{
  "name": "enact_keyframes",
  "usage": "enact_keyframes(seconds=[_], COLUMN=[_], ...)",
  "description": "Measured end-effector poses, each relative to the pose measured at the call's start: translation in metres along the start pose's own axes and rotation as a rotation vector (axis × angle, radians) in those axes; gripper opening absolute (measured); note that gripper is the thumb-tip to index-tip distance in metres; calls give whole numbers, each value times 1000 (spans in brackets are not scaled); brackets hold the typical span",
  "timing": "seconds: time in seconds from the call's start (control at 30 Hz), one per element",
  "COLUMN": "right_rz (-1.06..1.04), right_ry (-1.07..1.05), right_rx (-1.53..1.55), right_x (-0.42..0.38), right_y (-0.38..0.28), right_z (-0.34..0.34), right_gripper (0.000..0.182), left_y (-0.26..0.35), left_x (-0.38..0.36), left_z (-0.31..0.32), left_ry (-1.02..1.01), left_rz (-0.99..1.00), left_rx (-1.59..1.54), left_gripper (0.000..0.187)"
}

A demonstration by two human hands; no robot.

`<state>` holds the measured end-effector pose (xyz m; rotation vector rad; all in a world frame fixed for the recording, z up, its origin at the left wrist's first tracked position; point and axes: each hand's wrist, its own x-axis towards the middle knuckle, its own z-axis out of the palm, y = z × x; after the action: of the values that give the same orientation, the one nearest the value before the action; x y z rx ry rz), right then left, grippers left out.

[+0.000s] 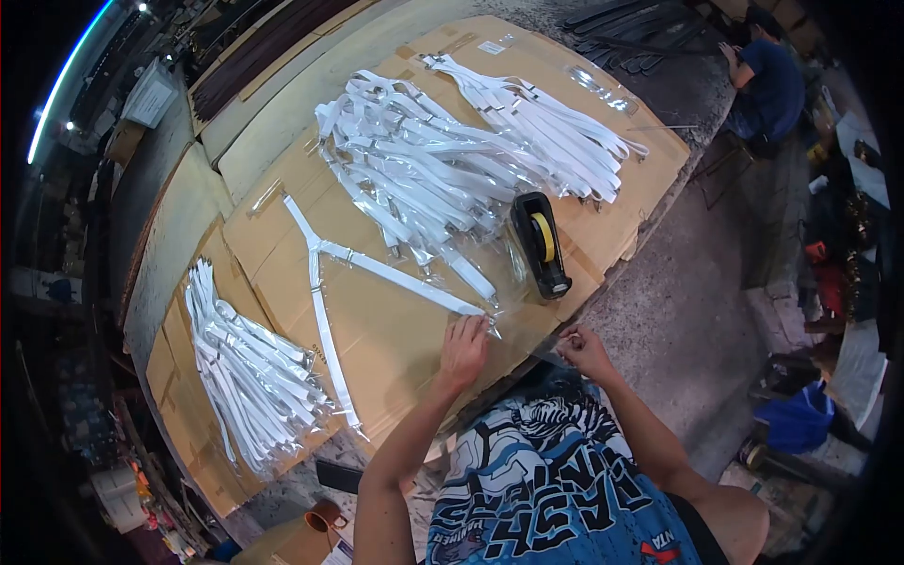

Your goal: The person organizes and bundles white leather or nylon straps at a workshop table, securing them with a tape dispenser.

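A single white strap piece shaped like a Y (pixel 325 268) lies spread flat on the cardboard-covered table (pixel 395 330). My left hand (pixel 463 347) rests palm down on the end of its long arm near the table's front edge. My right hand (pixel 582 347) pinches the edge of a clear plastic sleeve (pixel 527 325) at the table's corner. A black tape dispenser (pixel 540 243) with a yellow roll stands just beyond my hands.
Heaps of white straps in clear plastic lie in the middle (pixel 414 174), at the back right (pixel 537 118) and at the left (pixel 247 372). A person in a blue shirt (pixel 767 80) sits at the far end. A phone (pixel 339 476) lies by the table edge.
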<state>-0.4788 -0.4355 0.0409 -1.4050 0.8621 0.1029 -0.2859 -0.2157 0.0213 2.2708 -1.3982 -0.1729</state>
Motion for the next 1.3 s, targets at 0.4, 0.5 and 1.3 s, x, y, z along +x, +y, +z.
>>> enact_keyframes(seconds=[0.4, 0.5, 1.3], right_rz=[-83, -216, -397], right_ry=[-739, -682, -499], right_rx=[-358, -678, -1197], right_x=[81, 120, 157], right_y=[-140, -148, -123], right_z=[71, 106, 139], right_gripper=[20, 17, 46], left_y=[48, 30, 71], left_x=[-6, -10, 1], left_z=[-1, 45, 39], left_ry=[201, 301, 425], left_rz=[-684, -807, -989], left_rx=[-784, -994, -654], left_gripper=[43, 29, 32])
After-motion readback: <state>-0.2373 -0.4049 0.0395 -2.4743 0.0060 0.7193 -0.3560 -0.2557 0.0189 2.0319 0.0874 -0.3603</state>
